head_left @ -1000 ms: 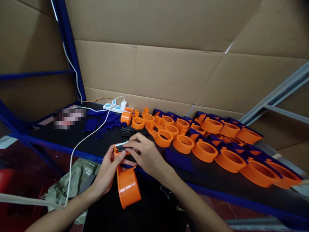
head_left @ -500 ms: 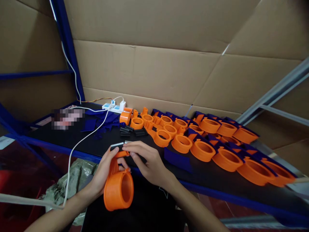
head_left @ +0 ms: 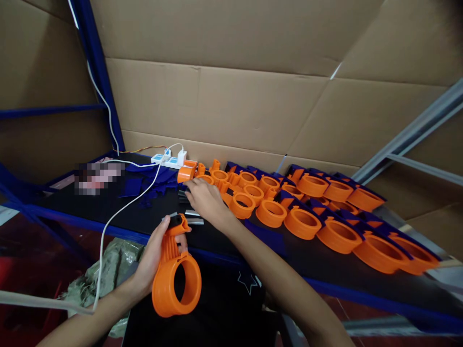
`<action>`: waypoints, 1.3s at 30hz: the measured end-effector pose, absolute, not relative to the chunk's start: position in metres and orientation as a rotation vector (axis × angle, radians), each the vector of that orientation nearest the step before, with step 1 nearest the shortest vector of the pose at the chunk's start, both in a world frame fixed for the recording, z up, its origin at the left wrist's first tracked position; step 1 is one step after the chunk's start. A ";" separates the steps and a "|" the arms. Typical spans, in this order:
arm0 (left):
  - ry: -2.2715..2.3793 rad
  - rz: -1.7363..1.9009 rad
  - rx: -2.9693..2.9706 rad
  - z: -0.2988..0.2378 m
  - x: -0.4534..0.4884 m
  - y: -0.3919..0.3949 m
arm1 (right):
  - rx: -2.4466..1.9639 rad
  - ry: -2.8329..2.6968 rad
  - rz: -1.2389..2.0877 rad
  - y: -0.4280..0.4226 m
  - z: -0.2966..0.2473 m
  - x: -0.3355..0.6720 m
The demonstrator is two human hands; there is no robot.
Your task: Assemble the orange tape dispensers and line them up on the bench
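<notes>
The orange holder, a ring with a ribbed handle, is in the left hand, lifted just in front of the desk with its ring end hanging lowest. Across the right side of the desk stand rows of similar orange holders, many with dark blue sheets behind them; more blue sheets lie in a loose heap toward the left.

What has just changed is the right hand: half a second ago its fingers were at the handle's upper end, and now it is over the desk, well apart from the holder. So the left hand alone supports the piece, and work at the handle's end seems paused, in my judgement.

The left grip is narrow, closed round the handle, thumb up beside the upper end. The right grip is bent low by some short black pieces; whether it pinches one I cannot tell, since the fingertips are partly hidden. Two thin silver strips lie just beside that hand. Smallest, a black insert sits in the handle's upper end, beside a toothed edge.
</notes>
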State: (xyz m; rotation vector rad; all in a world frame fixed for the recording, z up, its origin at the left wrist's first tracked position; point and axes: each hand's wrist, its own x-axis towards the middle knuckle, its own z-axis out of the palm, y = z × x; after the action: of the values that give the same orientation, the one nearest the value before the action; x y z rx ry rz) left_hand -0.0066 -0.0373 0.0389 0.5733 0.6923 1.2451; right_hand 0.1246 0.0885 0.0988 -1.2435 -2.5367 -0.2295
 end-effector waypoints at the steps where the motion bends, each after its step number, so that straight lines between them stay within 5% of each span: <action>1: 0.691 1.268 0.563 0.039 -0.006 -0.038 | -1.244 -2.547 -0.240 0.096 0.099 0.117; 22: 0.736 1.347 0.583 0.038 -0.005 -0.036 | -1.126 -2.442 -0.144 0.112 0.099 0.110; 39: 0.674 1.208 0.410 0.040 -0.012 -0.039 | -0.747 -1.891 1.286 0.014 0.081 0.179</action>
State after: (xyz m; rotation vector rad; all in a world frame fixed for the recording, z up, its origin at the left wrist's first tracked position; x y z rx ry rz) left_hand -0.0121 -0.0393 0.0403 0.4105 0.6741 1.2079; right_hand 0.1791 0.0143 0.0809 -0.7472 -1.8909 1.2862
